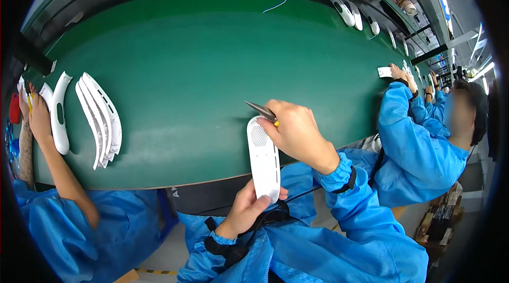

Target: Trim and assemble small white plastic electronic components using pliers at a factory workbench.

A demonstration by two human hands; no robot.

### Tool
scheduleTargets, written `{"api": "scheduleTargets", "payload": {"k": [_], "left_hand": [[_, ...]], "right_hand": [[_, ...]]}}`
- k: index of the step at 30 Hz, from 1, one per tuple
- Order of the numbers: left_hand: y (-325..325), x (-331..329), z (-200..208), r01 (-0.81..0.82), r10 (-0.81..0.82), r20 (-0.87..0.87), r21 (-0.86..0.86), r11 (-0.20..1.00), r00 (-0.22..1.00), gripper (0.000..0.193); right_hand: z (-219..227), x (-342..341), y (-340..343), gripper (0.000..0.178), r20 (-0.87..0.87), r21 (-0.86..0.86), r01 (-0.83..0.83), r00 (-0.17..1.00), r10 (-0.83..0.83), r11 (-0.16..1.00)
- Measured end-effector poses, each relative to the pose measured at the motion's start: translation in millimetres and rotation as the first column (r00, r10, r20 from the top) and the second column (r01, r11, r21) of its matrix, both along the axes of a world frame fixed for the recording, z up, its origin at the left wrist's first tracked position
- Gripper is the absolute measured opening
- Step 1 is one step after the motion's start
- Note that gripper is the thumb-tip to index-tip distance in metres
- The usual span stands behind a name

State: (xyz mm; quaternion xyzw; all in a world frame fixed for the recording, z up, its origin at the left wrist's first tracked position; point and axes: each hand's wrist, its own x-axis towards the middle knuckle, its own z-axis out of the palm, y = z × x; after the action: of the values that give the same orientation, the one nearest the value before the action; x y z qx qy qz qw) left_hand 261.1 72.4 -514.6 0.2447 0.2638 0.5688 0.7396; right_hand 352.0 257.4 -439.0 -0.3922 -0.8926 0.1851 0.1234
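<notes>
My left hand (pixel 246 210) grips the lower end of a long white plastic cover (pixel 265 171), its thumb on the face and fingers at the far side. The cover has rounded ends, a patch of small holes near the top and slots along its right edge. It stands tilted up at the front edge of the green table. My right hand (pixel 297 132) is closed around needle-nose pliers (pixel 261 109) with dark metal jaws and a bit of yellow handle showing. The pliers' tip points left, just above the cover's upper end, and my right thumb lies against that end.
Several curved white covers (pixel 99 118) lie on the green table (pixel 185 71) at left, beside a white curved shell (pixel 59 116) near a co-worker's hand (pixel 40 118). Another person (pixel 419 134) sits at right. White devices (pixel 344 12) line the far edge.
</notes>
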Motion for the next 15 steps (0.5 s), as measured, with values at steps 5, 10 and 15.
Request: {"api": "scheduleTargets", "payload": {"k": [5, 10, 15], "left_hand": [[-9.6, 5.4, -15.8, -0.144, 0.150, -0.234, 0.044, 0.989, 0.961, 0.034], [-8.9, 13.3, -16.0, -0.227, 0.201, -0.387, -0.021, 0.974, 0.900, 0.027], [-4.0, 22.1, -26.1, -0.301, 0.282, -0.496, 0.043, 0.953, 0.821, 0.027]], "right_hand": [[1.6, -14.9, 10.4, 0.023, -0.035, -0.058, -0.016, 0.999, 0.014, 0.998], [2.0, -9.5, 5.7, 0.023, -0.219, -0.152, 0.033, 0.974, -0.066, 0.988], [-0.9, 14.1, -4.9, 0.024, -0.611, -0.526, -0.066, 0.723, -0.323, 0.848]]}}
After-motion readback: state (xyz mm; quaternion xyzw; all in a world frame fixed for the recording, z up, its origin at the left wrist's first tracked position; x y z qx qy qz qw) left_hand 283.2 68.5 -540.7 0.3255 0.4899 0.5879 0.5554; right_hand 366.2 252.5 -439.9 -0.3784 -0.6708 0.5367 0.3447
